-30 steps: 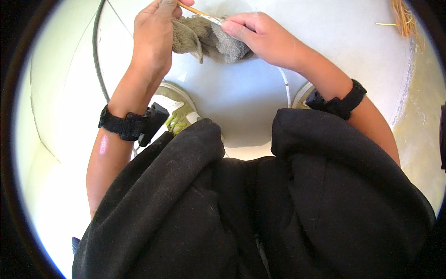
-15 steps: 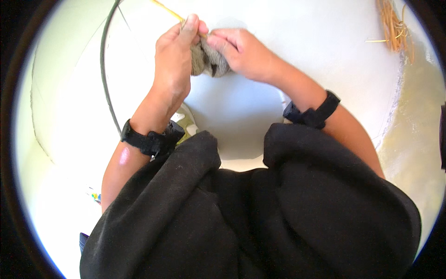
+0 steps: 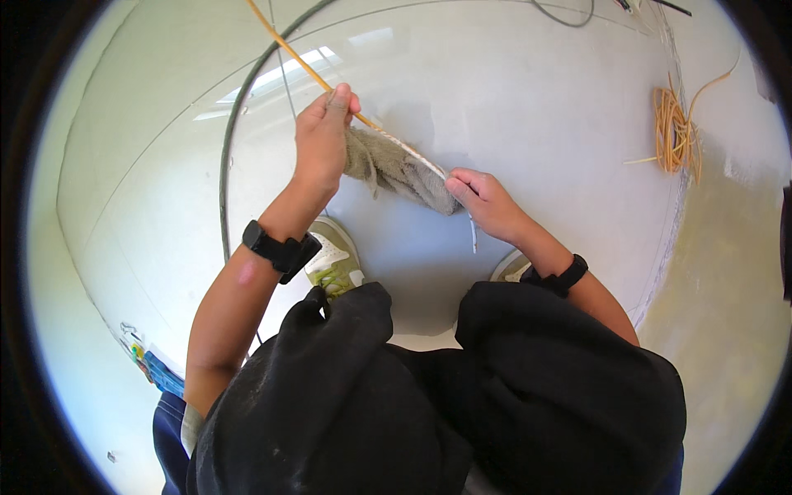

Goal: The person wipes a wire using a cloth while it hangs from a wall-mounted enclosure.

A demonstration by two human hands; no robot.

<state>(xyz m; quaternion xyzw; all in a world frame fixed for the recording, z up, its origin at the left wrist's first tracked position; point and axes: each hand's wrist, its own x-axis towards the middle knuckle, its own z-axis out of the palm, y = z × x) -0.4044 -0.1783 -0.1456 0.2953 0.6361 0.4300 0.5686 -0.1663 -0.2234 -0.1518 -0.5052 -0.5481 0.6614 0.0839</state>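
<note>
A thin yellow cable (image 3: pixel 299 59) runs in from the top, turning whitish and twisted-looking toward its near end. My left hand (image 3: pixel 323 136) is closed on its yellow part, thumb pressed on top. Farther along, my right hand (image 3: pixel 488 202) pinches the whitish length, and a short white tail dangles below the fingers. A grey-brown rag (image 3: pixel 404 177) stretches beneath the cable from one hand to the other; whether either hand also grips it I cannot tell. Each wrist wears a black strap.
A dark hose (image 3: pixel 224 165) curves over the pale floor on the left. At the right lies a coil of tan cable (image 3: pixel 675 136). Blue and coloured items (image 3: pixel 161 373) rest at the lower left. My shoe (image 3: pixel 334 256) stands below my left hand.
My hands were close together over the bunched rag. Now they are apart, the right one lower and farther right, with the cable's whitish length and the spread rag showing between them.
</note>
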